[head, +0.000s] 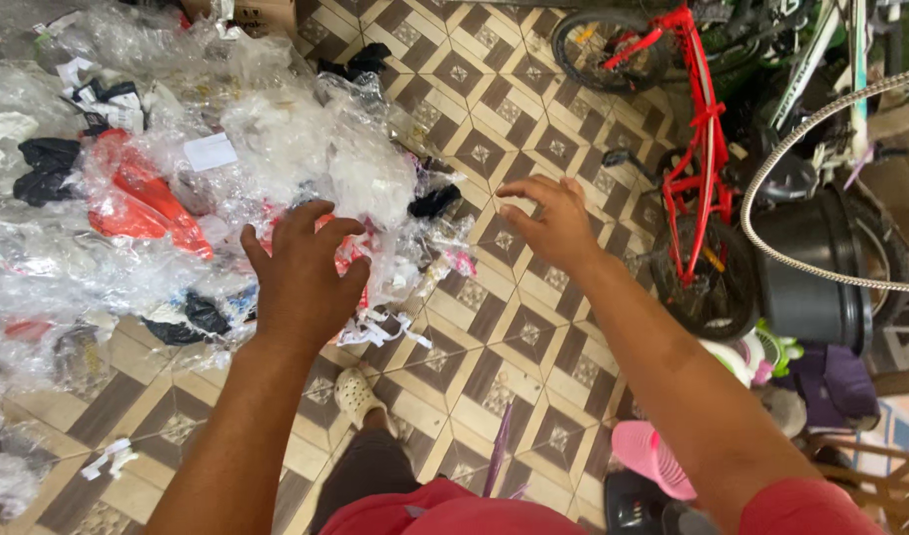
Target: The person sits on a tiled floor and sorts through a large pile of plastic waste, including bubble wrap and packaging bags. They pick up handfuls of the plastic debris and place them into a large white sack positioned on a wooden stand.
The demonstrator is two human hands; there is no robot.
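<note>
While both bare arms reach forward over a brown and cream patterned tile floor (pixel 514 327), the left hand (pixel 301 277) hovers with fingers spread and curled, its grip open and holding nothing. It hangs above the near edge of a heap of crumpled clear plastic bags and wrappers (pixel 177 168), which fills the view from nine o'clock round to twelve o'clock. Whether the fingertips touch the plastic cannot be told, since the hand itself covers that spot.

At about one o'clock from the left hand, the right hand (pixel 553 223) is likewise open, fingers loosely bent, over bare tiles just beside the heap's right edge and empty.

Inside the heap lie red plastic pieces (pixel 142 203) at ten o'clock and scraps of black material (pixel 48 168) farther left; their exact nature is hard to make out through the glare and folds. The heap runs off the left and top edges.

At two o'clock stands a red-framed bicycle (pixel 702 149), its wheels partly cut off, with a black round bucket (pixel 816 267) at three o'clock half hidden behind a curving braided hose (pixel 771 163). At five o'clock a pink plastic object (pixel 652 456) shows only in part behind the right arm. A cream clog shoe (pixel 355 394) sits at six o'clock.
</note>
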